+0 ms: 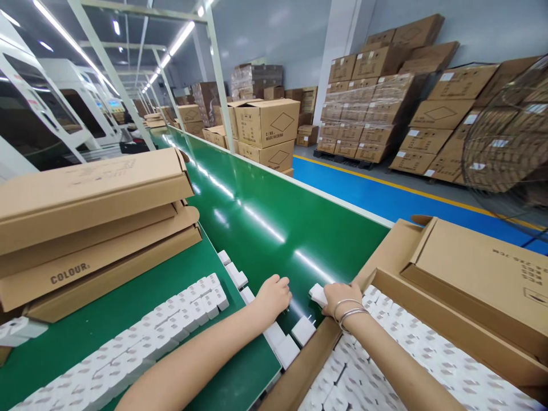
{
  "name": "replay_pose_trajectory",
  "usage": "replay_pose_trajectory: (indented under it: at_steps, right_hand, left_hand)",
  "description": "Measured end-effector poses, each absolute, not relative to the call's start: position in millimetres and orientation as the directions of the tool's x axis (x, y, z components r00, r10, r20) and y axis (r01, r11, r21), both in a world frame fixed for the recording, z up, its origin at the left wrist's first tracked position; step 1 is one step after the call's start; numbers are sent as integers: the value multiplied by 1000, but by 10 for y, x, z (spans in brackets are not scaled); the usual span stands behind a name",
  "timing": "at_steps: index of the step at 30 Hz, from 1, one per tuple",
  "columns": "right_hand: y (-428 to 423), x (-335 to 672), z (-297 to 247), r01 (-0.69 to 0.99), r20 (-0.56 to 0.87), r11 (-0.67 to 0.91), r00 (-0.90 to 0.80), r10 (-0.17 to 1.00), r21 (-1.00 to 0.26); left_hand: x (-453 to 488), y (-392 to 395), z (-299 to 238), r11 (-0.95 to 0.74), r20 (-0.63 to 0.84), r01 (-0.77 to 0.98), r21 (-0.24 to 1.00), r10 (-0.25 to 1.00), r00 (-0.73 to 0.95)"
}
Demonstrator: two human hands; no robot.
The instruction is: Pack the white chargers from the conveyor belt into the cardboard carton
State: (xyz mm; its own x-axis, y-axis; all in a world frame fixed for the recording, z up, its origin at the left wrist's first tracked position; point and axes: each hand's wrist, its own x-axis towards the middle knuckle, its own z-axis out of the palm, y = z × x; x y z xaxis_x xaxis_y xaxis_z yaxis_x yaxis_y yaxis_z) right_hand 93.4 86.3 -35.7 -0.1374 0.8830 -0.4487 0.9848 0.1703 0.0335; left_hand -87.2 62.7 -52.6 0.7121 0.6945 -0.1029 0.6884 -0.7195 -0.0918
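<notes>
My right hand (338, 299), with bracelets at the wrist, grips a white plug adapter (317, 294) above the near end of the green conveyor belt (274, 222). My left hand (274, 298) is closed over the belt's left side; small metal prongs show beneath its fingers, but the rest of what it holds is hidden. Between the hands and nearer to me lies another white adapter (303, 331) with its pins pointing up and right. More adapters (234, 275) line the belt's left edge, partly behind my left arm. Below my right arm, a carton (462, 308) holds rows of white adapters (411, 342).
On the green side table (162, 337) stand a long double row of white adapters (171, 319) and stacked flat cartons (94, 228). A closed carton (483, 268) lies at right. Stacked boxes (268, 125) stand beyond the belt, and a fan (505, 137) is at far right.
</notes>
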Motion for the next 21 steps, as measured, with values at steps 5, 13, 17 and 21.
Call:
replay_pose_trajectory:
  at_steps: [5,13,17,21]
  right_hand:
    - [871,892,-333,984,-429,174,-139,893,43]
    - [503,1283,-21,875,-212,319,-411,887,-363]
    - [35,1485,-82,521,-13,237,-431,902,-820]
    - [-228,1431,-164,292,122,245,-383,915,-925]
  left_hand:
    - [-742,584,-495,-657,-152,754,-1,745,650]
    - [-1006,520,66,-284,-94,736,615,900,426]
    - [-943,231,200,411,-339,-184,893,882,327]
    - [-735,-82,174,676,-454,-561,477,737,501]
